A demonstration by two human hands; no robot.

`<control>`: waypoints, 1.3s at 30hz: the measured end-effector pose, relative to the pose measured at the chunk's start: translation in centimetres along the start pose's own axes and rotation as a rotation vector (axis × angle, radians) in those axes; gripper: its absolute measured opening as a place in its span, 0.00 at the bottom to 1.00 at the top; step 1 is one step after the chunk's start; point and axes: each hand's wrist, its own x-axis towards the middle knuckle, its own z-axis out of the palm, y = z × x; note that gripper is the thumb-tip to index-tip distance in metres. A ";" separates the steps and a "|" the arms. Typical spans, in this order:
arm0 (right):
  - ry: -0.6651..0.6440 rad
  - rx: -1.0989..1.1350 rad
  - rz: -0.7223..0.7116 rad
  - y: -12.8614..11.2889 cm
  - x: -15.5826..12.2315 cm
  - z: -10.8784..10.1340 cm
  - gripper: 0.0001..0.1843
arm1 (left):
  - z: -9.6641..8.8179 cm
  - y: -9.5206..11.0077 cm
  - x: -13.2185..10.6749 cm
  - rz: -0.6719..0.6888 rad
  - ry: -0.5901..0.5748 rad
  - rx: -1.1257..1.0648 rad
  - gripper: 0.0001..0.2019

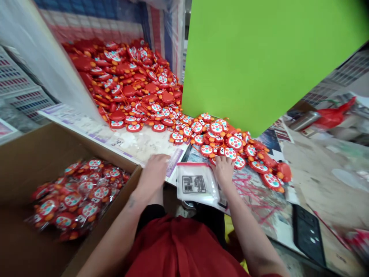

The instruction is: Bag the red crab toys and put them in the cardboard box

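Note:
A big heap of red and orange round toys (135,84) with coloured dots covers the table's far side and spills toward me (230,144). My left hand (154,171) rests palm down on the table's near edge, fingers curled, with nothing visible in it. My right hand (223,169) reaches to the nearest toys, its fingertips touching one at the heap's edge; whether it grips is hidden. Between my hands lies a stack of clear zip bags (197,184) with red strips and a printed label.
A cardboard box (34,154) at my left holds several bagged toys (75,196). A green panel (259,57) stands behind the heap. A dark phone-like slab (308,232) lies at the right. Printed sheets cover the table (138,144).

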 end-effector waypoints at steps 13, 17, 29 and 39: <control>-0.060 0.952 0.314 5.8 -0.5 -1.4 0.20 | 12.5 5.0 2.6 -0.016 -0.293 0.100 0.12; 0.082 1.635 0.649 6.1 0.1 -2.2 0.15 | 13.4 4.8 2.6 0.014 -0.277 0.065 0.10; 0.046 1.961 0.654 3.0 0.2 -3.4 0.17 | 14.5 5.1 2.4 0.071 -0.204 0.054 0.09; -0.178 1.628 0.277 1.2 0.8 -2.1 0.25 | 15.5 4.6 1.2 0.256 -0.074 -0.088 0.16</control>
